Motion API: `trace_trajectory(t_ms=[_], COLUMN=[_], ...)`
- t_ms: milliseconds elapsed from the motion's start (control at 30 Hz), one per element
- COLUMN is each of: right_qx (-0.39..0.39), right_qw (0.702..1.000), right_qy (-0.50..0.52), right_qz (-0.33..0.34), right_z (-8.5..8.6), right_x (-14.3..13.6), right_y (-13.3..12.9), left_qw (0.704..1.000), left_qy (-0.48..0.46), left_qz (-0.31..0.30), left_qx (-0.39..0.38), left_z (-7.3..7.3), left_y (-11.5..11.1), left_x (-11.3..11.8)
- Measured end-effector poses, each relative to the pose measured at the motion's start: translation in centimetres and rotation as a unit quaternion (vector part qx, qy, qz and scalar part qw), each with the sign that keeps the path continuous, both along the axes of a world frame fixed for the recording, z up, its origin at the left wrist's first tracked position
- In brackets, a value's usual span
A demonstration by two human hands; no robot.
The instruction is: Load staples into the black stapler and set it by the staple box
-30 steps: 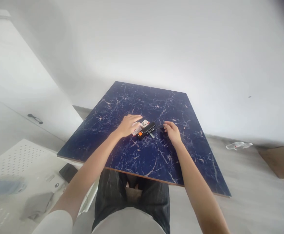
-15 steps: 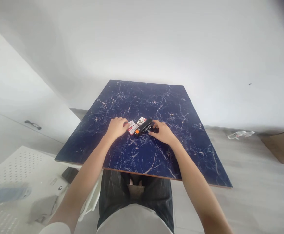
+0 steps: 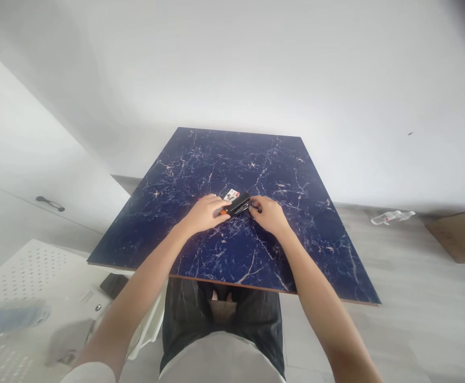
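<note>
A black stapler (image 3: 239, 204) with an orange end lies slanted between my hands on the blue marbled table (image 3: 232, 159). My left hand (image 3: 206, 214) grips its near left end, thumb and fingers round the orange part. At the far right end, my right hand (image 3: 267, 214) has its thumb and curled fingers closed on the stapler. Just behind sits a small white box (image 3: 231, 194) with a black picture and a red mark. My left hand covers most of the red-and-white box beside it.
On the left stands a white perforated surface (image 3: 36, 266) with a dark flat object (image 3: 113, 285) and a clear plastic item (image 3: 13, 317). Clear bottles (image 3: 391, 217) and a cardboard box (image 3: 459, 236) lie on the floor at right. A wall rises behind the table.
My left hand has moved right, from the red-and-white box onto the orange end of the stapler. My right hand's thumb and fingers have drawn closer together at the other end.
</note>
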State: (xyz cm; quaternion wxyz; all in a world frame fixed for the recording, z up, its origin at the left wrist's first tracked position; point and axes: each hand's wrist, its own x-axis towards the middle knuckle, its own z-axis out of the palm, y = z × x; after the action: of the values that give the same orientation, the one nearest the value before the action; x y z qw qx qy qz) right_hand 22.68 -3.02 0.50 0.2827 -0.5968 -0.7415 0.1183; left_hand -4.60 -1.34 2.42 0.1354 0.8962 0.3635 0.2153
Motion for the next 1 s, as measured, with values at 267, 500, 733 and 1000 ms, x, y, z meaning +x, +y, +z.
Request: trace_trajectory(t_ms=[267, 500, 733, 1000], right_qx=[-0.021, -0.064, -0.078, -0.094], right_qw=[0.993, 0.989, 0.989, 0.992], right_qy=[0.066, 0.092, 0.073, 0.054], right_qz=[0.090, 0.098, 0.098, 0.058], right_z=[0.0, 0.3, 1.2, 1.4], right_x=[-0.4, 0.2, 1.1, 4.1], right_y=[-0.2, -0.2, -0.4, 0.1], left_qw=[0.999, 0.997, 0.994, 0.993], left_qy=[-0.007, -0.057, -0.107, -0.070], left_qz=[0.040, 0.043, 0.009, 0.097], left_qx=[-0.018, 0.006, 0.030, -0.022], left_z=[0.5, -0.8, -2.0, -0.8], left_y=[0.6, 1.6, 2.2, 2.1], left_x=[-1.3, -2.2, -2.5, -2.9])
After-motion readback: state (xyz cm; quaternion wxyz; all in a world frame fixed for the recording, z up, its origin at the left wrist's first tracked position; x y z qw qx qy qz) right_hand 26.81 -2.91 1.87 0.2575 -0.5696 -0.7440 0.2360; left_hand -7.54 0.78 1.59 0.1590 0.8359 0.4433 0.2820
